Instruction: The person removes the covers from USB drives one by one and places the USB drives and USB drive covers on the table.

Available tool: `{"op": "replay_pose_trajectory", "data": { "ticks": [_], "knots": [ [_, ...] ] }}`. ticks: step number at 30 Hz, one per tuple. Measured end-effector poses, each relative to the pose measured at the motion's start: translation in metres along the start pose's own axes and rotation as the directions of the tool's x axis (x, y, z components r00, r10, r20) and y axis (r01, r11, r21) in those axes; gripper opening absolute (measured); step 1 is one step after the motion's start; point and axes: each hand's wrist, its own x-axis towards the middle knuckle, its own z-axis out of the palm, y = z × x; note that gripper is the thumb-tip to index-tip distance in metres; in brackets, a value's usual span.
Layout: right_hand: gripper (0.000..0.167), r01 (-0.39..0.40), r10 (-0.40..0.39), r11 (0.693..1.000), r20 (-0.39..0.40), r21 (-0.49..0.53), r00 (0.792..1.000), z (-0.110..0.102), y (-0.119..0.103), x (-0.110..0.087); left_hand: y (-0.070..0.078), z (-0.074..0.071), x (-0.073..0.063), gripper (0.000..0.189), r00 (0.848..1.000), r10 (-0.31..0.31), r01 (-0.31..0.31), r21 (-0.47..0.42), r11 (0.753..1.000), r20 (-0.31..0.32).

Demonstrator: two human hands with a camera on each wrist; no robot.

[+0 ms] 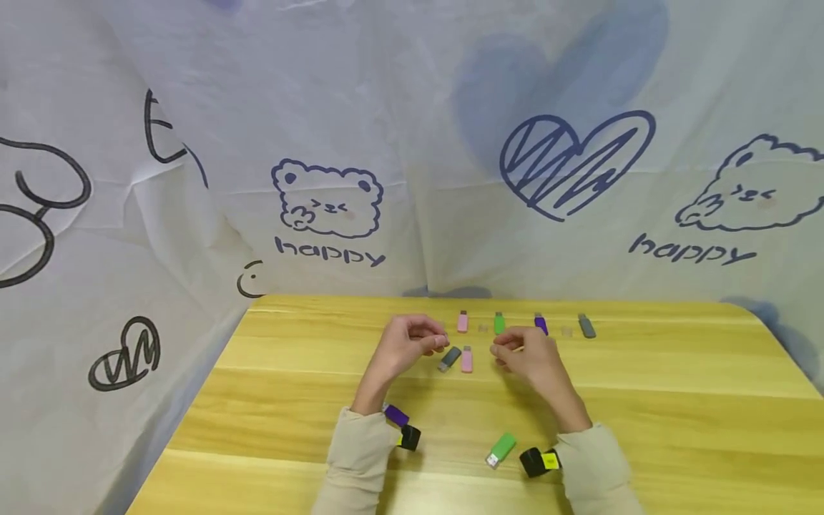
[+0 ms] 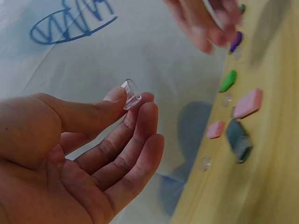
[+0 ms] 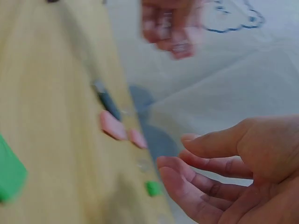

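Observation:
Between thumb and forefinger, my left hand (image 1: 412, 337) pinches a small clear plastic cap (image 2: 131, 94), held above the table. My right hand (image 1: 524, 350) hovers to the right, fingers loosely bent, and nothing shows between them in the right wrist view. On the table between the hands lie a grey USB stick (image 1: 449, 359) and a pink USB stick (image 1: 466, 360). Behind them runs a row with another pink stick (image 1: 463, 322), a green stick (image 1: 499, 323), a purple stick (image 1: 541, 324), partly hidden by the right hand, and a grey stick (image 1: 586, 326).
Clear caps (image 1: 566, 332) lie among the back row. Nearer the front, a purple stick (image 1: 396, 415) lies beside the left wrist and a green stick (image 1: 501, 450) left of the right wrist camera (image 1: 533, 463). A printed cloth (image 1: 444, 236) hangs behind the wooden table (image 1: 290, 400).

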Motion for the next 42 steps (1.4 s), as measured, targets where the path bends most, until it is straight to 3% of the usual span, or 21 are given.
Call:
{"op": "replay_pose_trajectory", "data": {
  "ticks": [6,12,23,30,37,42],
  "knots": [
    [0.021,0.011,-0.008,0.998,-0.045,0.060,0.999,-0.034,0.005,-0.019,-0.008,0.019,0.006,0.005,0.998,-0.051,0.047,0.083,0.995,0.048],
    [0.027,-0.026,0.033,0.993,-0.063,0.112,0.997,-0.056,0.012,-0.026,-0.014,0.032,0.015,0.004,0.995,-0.097,0.091,0.180,0.980,0.023],
    [0.028,-0.043,0.054,0.990,-0.082,0.137,0.995,-0.075,0.020,-0.031,-0.020,0.037,0.018,0.007,0.996,-0.093,0.087,0.353,0.932,-0.001],
    [0.027,-0.030,0.042,0.990,-0.087,0.136,0.995,-0.081,0.020,-0.032,-0.022,0.030,0.016,0.008,0.993,-0.111,0.116,0.409,0.905,-0.036],
    [0.028,-0.027,0.039,0.989,-0.077,0.147,0.996,-0.085,0.021,-0.033,-0.021,0.020,0.021,0.008,0.997,-0.078,0.071,0.558,0.827,-0.011],
    [0.028,-0.035,0.047,0.988,-0.075,0.153,0.996,-0.086,0.023,-0.035,-0.021,0.020,0.025,0.009,0.995,-0.102,0.069,0.648,0.759,0.014]
  ]
}}
